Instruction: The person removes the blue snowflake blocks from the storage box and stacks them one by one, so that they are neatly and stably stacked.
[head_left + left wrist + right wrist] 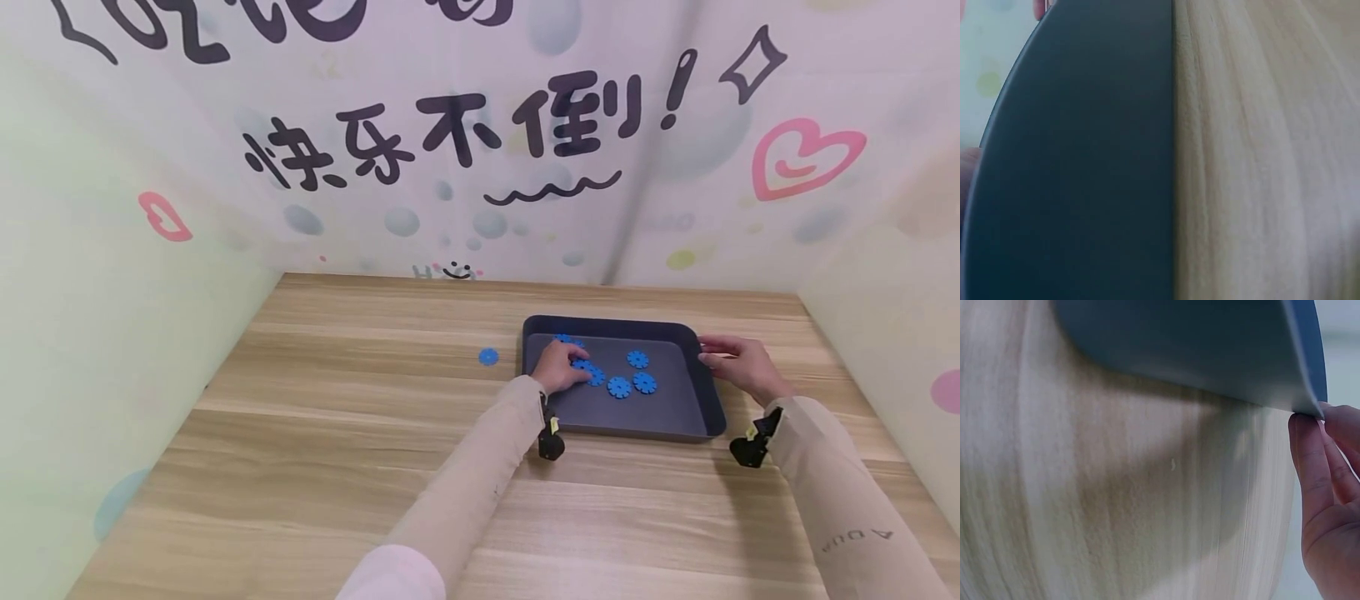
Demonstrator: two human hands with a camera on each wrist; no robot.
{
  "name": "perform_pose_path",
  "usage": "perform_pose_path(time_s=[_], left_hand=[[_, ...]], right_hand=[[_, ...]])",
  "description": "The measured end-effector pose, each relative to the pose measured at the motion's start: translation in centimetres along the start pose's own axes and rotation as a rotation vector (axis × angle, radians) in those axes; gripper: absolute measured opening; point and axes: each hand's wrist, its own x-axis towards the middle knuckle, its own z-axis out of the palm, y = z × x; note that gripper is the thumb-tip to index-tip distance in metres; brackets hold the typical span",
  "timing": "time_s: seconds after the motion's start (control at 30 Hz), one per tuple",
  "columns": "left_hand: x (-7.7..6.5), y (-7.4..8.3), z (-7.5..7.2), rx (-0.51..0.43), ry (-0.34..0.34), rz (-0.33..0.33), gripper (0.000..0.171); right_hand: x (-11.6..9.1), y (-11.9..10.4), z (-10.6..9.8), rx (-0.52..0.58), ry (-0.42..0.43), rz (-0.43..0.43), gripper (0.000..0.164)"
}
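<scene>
A dark grey rectangular tray [637, 425] stands on the wooden table, with several blue notched plastic discs [618, 387] lying in it. My left hand [558, 367] reaches over the tray's left side, its thumb and fingers bent around blue discs at the left; I cannot tell whether it holds one. The left wrist view shows mostly the tray's outer wall [1085, 156], with only bits of fingers at its rim. At the tray's right side, my right hand [742, 367] pinches the rim between thumb and fingers, seen close up in the right wrist view.
One blue disc [488, 357] lies on the wooden table [337, 417], left of the tray. A printed white curtain [450, 208] hangs along the table's back edge, and pale walls flank both sides. Each wrist wears a small black camera [551, 444].
</scene>
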Motion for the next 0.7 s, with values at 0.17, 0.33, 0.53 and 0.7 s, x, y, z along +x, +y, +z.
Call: perform_pose_path(time_s=[0.17, 0.33, 0.53, 0.7], left_hand=[[0.02, -0.12, -0.24, 0.006, -0.031, 0.02, 0.03], [0.17, -0.16, -0.67, -0.008, -0.091, 0.017, 0.034], [0.23, -0.23, -0.9, -0.011, -0.117, -0.009, 0.035], [0.12, -0.29, -0.92, -0.02, -0.103, -0.004, 0.034]], right_hand=[[-0.03, -0.03, -0.02, 0.004, 0.0, -0.001, 0.051], [0.18, 0.49, -0.16, 0.052, 0.027, 0.022, 0.054], [0.16, 0.55, -0.06, 0.043, 0.021, 0.003, 0.054], [0.11, 0.41, 0.0, 0.033, 0.018, -0.01, 0.052]])
